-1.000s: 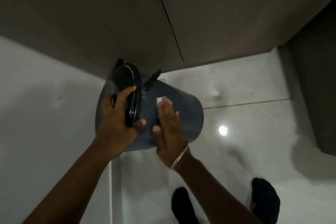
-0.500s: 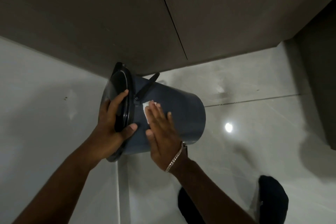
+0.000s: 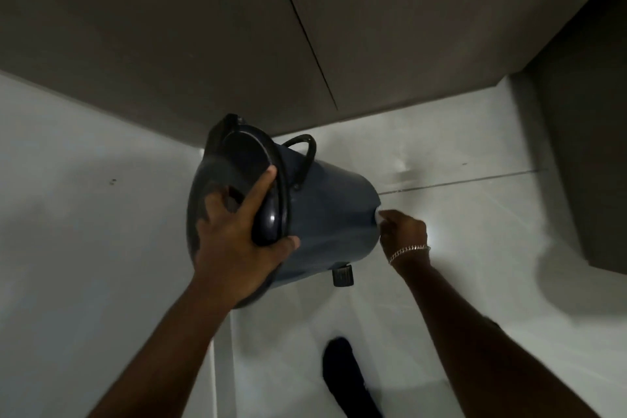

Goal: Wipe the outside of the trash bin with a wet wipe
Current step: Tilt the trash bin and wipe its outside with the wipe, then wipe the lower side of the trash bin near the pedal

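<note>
The dark blue trash bin [image 3: 329,210] is tilted over, its black lid [image 3: 251,180] toward me and its base pointing right. My left hand [image 3: 237,244] grips the lid rim, thumb on the bin's side. My right hand [image 3: 403,231], with a silver bracelet on the wrist, is at the bin's base edge, fingers closed on a white wet wipe [image 3: 377,216] pressed against that edge. Only a small corner of the wipe shows. The bin's black carry handle [image 3: 305,156] sticks up, and its foot pedal [image 3: 342,275] hangs below.
Brown cabinet doors [image 3: 237,37] rise just behind the bin. A darker cabinet side [image 3: 583,163] stands at the right. The floor is glossy pale tile [image 3: 475,282] with a grout line. A dark shoe [image 3: 342,373] is at the bottom centre.
My right hand slid with the wipe from the bin's upper side near the lid down to the base edge. The bin has rolled, so the handle and pedal now show.
</note>
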